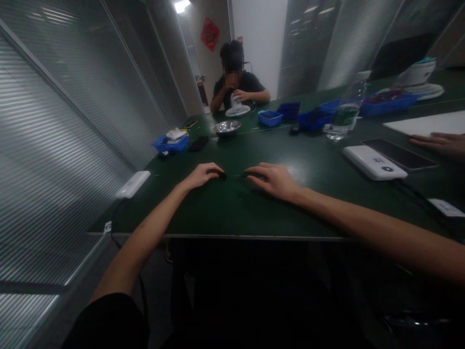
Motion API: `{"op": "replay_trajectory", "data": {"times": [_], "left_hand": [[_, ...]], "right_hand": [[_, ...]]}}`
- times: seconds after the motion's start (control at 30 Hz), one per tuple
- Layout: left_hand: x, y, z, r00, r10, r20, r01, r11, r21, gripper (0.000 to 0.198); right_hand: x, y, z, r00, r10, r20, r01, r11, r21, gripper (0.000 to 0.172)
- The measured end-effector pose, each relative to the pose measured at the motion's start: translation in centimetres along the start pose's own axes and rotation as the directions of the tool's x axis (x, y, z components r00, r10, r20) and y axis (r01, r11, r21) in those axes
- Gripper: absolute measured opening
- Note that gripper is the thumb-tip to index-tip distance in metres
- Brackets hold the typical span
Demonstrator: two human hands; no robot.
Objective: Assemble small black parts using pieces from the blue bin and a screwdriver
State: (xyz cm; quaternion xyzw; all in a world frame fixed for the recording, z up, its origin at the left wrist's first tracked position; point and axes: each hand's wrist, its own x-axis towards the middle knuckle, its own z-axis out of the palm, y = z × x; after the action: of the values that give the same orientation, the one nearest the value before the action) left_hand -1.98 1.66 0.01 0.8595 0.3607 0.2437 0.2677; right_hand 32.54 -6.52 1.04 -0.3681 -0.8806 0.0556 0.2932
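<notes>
Both my hands rest on the dark green table [225, 213], close together near its middle. My left hand [204, 174] has its fingers curled down, fingertips pinched on a small dark object [222, 176] lying on the table. My right hand [271, 179] lies palm down with fingers drawn together, its fingertips on another small dark piece [247, 174]. The two pieces are too small and dark to name. A narrow gap separates the hands.
A white power bank [374, 163] and a phone [399, 154] lie to the right, near another person's hand [439, 142]. A white device [132, 184] sits at the left edge. Blue trays [271, 118], a metal bowl [226, 127] and a water bottle [345, 116] stand further back, where a person [238, 82] sits.
</notes>
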Motion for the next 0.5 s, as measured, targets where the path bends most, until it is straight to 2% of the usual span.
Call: {"op": "replay_trajectory", "data": {"times": [0.13, 0.2, 0.3, 0.43, 0.5], "left_hand": [[-2.1, -4.5, -4.1, 0.971, -0.182, -0.157, 0.205, 0.968, 0.143, 0.027], [-3.7, -6.8, -6.3, 0.927, -0.269, -0.263, 0.323, 0.927, 0.19, 0.028], [-6.1, -9.4, -8.9, 0.835, -0.389, -0.39, 0.497, 0.837, 0.23, 0.03], [-7.8, -10.7, -10.8, 0.737, -0.479, -0.478, 0.636, 0.73, 0.249, 0.03], [-8.1, -10.6, -11.3, 0.661, -0.537, -0.524, 0.718, 0.656, 0.234, 0.028]], "right_hand": [[-0.1, 0.0, -0.1, 1.0, 0.007, 0.001, -0.007, 1.0, 0.013, 0.041], [-0.1, -0.1, -0.2, 1.0, 0.012, 0.009, -0.012, 1.0, 0.01, 0.04], [0.0, -0.1, -0.3, 1.0, 0.008, 0.018, -0.008, 1.0, 0.016, 0.041], [0.0, 0.0, -0.2, 1.0, -0.005, 0.008, 0.004, 1.0, 0.019, 0.041], [0.0, 0.1, -0.2, 1.0, -0.007, 0.009, 0.007, 1.0, 0.02, 0.041]]}}
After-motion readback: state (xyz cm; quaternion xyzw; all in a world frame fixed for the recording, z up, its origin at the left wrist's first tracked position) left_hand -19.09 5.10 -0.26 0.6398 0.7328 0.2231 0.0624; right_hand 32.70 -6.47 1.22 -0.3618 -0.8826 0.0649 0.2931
